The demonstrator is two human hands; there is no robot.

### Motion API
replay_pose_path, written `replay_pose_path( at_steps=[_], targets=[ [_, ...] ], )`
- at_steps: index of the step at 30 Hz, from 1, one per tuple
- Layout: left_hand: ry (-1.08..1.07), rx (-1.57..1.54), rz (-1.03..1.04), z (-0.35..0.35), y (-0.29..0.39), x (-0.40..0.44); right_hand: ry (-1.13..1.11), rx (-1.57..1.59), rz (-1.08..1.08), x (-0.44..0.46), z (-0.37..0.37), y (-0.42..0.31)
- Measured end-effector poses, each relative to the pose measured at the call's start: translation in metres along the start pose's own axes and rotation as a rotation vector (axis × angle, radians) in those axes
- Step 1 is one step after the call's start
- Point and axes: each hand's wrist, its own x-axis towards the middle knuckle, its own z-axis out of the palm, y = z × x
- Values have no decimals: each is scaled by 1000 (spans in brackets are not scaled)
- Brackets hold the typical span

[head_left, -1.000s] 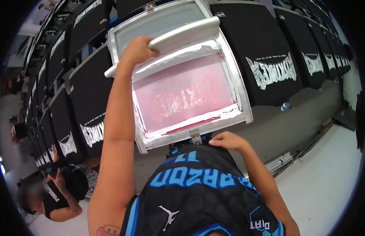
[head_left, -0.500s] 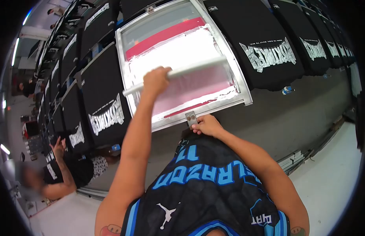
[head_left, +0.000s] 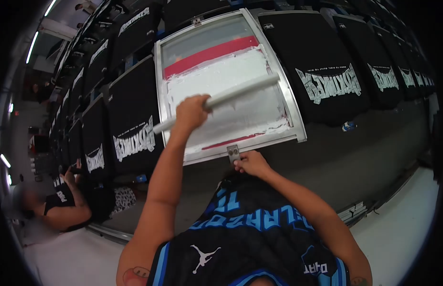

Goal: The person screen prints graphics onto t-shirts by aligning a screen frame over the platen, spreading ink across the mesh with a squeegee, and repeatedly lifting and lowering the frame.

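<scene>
Head view.

Item: squeegee [head_left: 243,91], long and pale, lying crosswise over a metal-framed screen [head_left: 292,114]. Long axis slants from near left to far right. Near-left end overhangs the frame's left rail; far-right end falls just inside the right rail. Blade edge not visible; contact with the mesh cannot be told.

Left hand [head_left: 192,113]: closed around the squeegee, left of its middle, back of the hand uppermost. It covers that stretch of the bar; the fingertips are hard to make out.

Right hand [head_left: 252,163]: partly closed, thumb and fingers at a small metal bracket [head_left: 233,153] on the frame's near edge. Firmness of hold cannot be told.

Screen: long axis near to far, far end leaning left. White ink [head_left: 207,78] coats the mesh beyond the bar, with a red band [head_left: 212,58] farther off. Left forearm hides part of the left rail and the near-left corner.

Flanking: black printed shirt on the right [head_left: 329,81]; another black shirt on the left [head_left: 131,119], partly behind the bar's end. More shirts recede into dark, distorted margins.

Near: the wearer's black-and-blue jersey [head_left: 231,238], cut off below. Far left of the view: another person [head_left: 66,205], blurred and partly in shadow.
</scene>
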Motion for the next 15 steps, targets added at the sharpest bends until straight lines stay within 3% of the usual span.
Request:
replay_pose_path(
  at_steps=[2, 8, 10, 11, 12, 14, 15],
  targets=[
    [57, 42, 10, -10, -15, 48, -32, -17, 31, -4, -4, -4],
    [-77, 30, 86, 3, -65, 139, -129, -214, 94, -6, -19, -23],
    [-107, -12, 95, -9, -86, 145, -185, -727, -6, -11, -34, -42],
    [-137, -17, 27, -25, -96, 138, -212, -684, -2, -18, -49, -55],
    [-169, -20, -41, -37, -110, 125, -158, -547, -31, -25, -68, -64],
    [-6, -85, -251, -38, -158, 91, 3, -252, -57, -33, -111, -68],
    [150, -32, -227, -31, -184, 73, 281, -271, -138, -40, -133, -69]
  ],
)
